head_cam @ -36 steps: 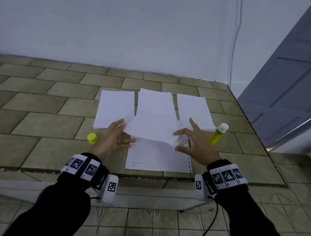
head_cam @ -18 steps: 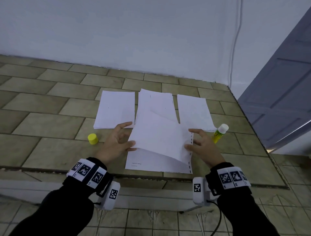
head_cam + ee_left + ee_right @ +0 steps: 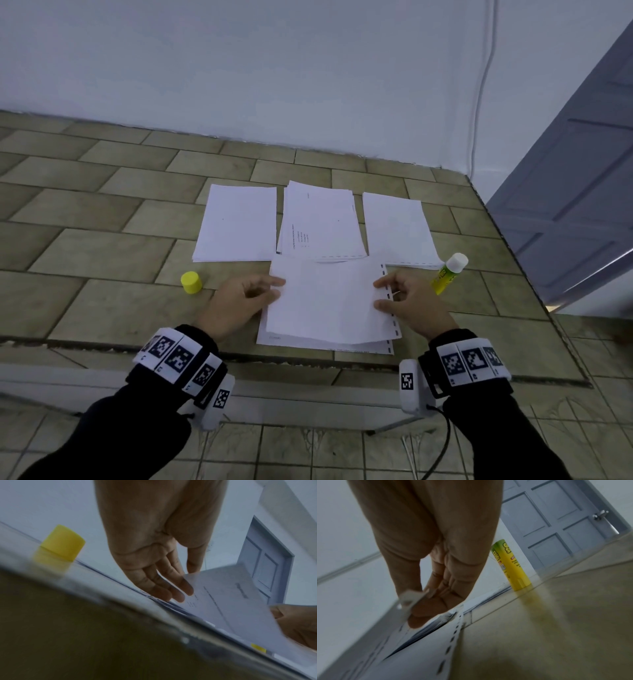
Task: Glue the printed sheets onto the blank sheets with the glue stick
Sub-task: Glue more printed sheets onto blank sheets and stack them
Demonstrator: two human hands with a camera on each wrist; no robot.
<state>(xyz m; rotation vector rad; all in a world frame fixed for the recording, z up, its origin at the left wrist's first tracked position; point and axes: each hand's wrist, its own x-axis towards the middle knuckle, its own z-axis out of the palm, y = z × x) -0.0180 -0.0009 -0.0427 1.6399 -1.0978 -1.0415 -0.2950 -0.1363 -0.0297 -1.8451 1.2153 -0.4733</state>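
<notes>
A white sheet (image 3: 325, 301) with a perforated right strip hovers low over a second sheet (image 3: 291, 342) near the counter's front edge. My left hand (image 3: 260, 294) pinches its left edge, thumb above and fingers (image 3: 171, 588) beneath; printed lines show on the sheet's underside (image 3: 231, 601). My right hand (image 3: 394, 294) pinches the perforated right edge between thumb and fingers (image 3: 426, 609). The uncapped yellow glue stick (image 3: 448, 274) stands just right of the right hand, also in the right wrist view (image 3: 513, 566). Its yellow cap (image 3: 191, 282) sits left of the left hand.
Three paper stacks lie behind the hands: left (image 3: 236, 222), middle with some print (image 3: 322, 222), right (image 3: 397, 229). The tiled counter (image 3: 102, 246) ends at a front edge below my wrists. A white wall rises behind, and a grey door (image 3: 565, 212) is at right.
The sheet was raised and bent between my hands; now it lies flatter and lower over the bottom sheet. Both hands shifted out to its side edges.
</notes>
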